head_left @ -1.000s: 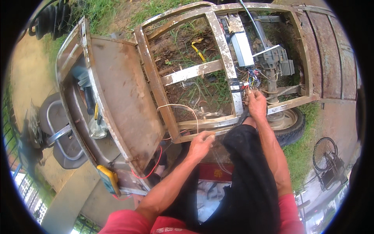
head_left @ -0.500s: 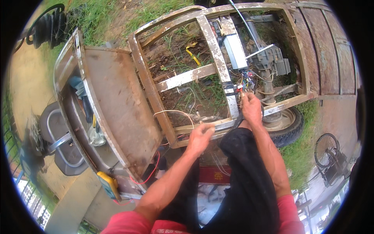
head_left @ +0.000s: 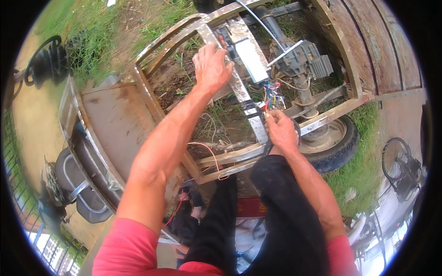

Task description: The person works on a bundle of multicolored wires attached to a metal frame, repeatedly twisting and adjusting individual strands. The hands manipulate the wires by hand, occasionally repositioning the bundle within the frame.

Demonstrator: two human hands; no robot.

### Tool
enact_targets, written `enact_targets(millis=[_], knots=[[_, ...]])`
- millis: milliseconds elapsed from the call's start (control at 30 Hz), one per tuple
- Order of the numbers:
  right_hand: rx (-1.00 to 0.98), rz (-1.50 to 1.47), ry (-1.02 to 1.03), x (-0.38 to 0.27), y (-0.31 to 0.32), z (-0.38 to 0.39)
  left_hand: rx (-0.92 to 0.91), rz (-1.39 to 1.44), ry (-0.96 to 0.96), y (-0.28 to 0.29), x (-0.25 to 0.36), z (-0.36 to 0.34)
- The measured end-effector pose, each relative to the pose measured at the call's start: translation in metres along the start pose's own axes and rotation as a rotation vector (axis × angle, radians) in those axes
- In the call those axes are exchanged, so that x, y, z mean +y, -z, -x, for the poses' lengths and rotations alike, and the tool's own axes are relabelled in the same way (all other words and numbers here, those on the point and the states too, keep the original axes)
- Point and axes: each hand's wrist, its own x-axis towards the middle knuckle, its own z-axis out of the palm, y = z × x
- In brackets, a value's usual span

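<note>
While the right hand sits at the near edge of the metal frame, its thumb and forefinger are pinched together on the lower end of the wires. These wires, red, blue and yellow among them, spread in a tangle inside the frame, just right of its paint-flecked crossbar and close to the near edge. Beyond them a silver box lies alongside the crossbar, its near end meeting the tangle. The left hand is back up on the crossbar toward the frame's far edge, its fingers bent; their tips are partly hidden, so I cannot tell whether they are clamped on it. The 2 hands are well apart. Black tape wraps the crossbar beside the wires. Right of the box is a grey motor, and a black tyre stands at the frame's near edge. Beside the left edge is a brown panel.
</note>
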Motion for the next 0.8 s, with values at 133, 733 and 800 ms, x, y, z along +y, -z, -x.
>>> enact_targets(millis=[133,733,800], knots=[[-0.036,-0.085,0.002,0.013,-0.001,-0.009,-0.023,-0.193,-0.142,-0.027,0.007,-0.036],[-0.090,-0.202,0.067,0.021,0.003,-0.011,0.185,-0.106,-0.121,-0.024,-0.003,-0.048],[-0.103,-0.276,0.085,0.021,0.002,-0.015,0.060,0.288,0.033,0.003,-0.002,-0.021]])
